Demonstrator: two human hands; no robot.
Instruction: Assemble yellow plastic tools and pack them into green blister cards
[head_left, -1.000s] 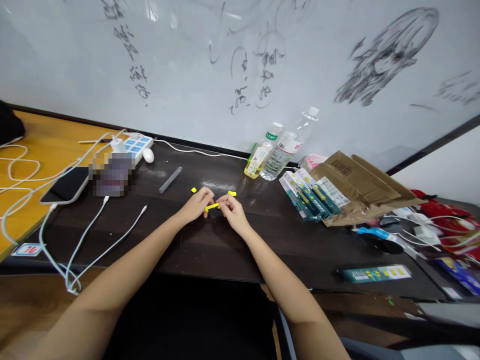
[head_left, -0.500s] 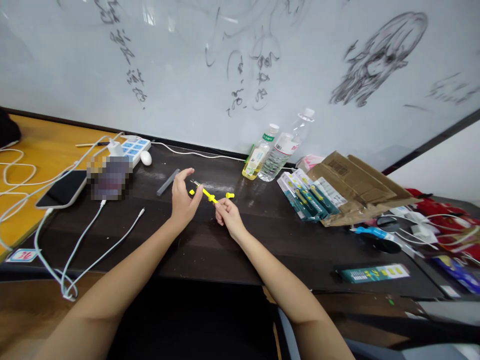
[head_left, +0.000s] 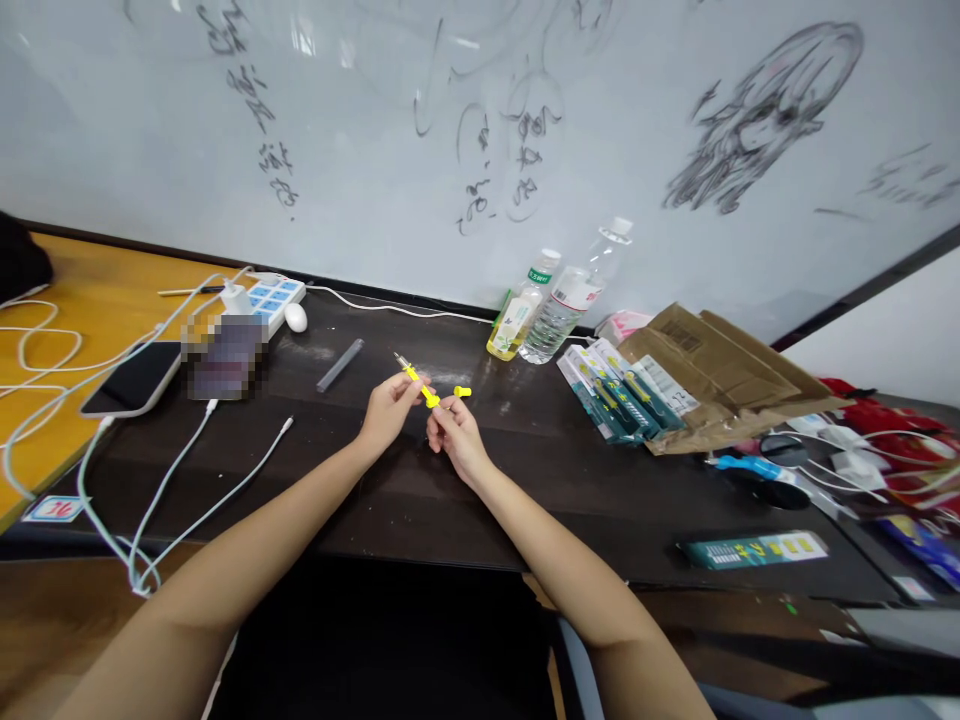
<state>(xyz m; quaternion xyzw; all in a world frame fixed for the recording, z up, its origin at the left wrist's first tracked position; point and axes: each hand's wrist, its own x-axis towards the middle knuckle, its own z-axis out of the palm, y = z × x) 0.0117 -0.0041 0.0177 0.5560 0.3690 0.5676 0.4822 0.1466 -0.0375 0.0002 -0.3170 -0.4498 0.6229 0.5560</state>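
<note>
A slim yellow pen-like tool (head_left: pixel 422 388) with a metal tip points up and away to the left, just above the desk. My left hand (head_left: pixel 388 410) pinches it near the metal end between thumb and fingers. My right hand (head_left: pixel 456 438) holds the other end, at its yellow collar. A small yellow piece, perhaps a cap (head_left: pixel 462 391), lies on the desk just beyond my right fingers. Left of my hands rests a clear plastic tube (head_left: pixel 340 366). The exact kind of tool is too small to make out.
Two bottles (head_left: pixel 555 315) stand by the whiteboard (head_left: pixel 360 150). To the right are green boxes (head_left: pixel 619 390), a cardboard box (head_left: pixel 720 370) and a single green box (head_left: pixel 754 550). Phones, a power strip (head_left: pixel 274 300) and white cables (head_left: pixel 251 475) occupy the left.
My left hand was open beside the metal end; it has moved right and closed on the tool. A small yellow bit near the tip no longer shows. The right hand keeps its hold.
</note>
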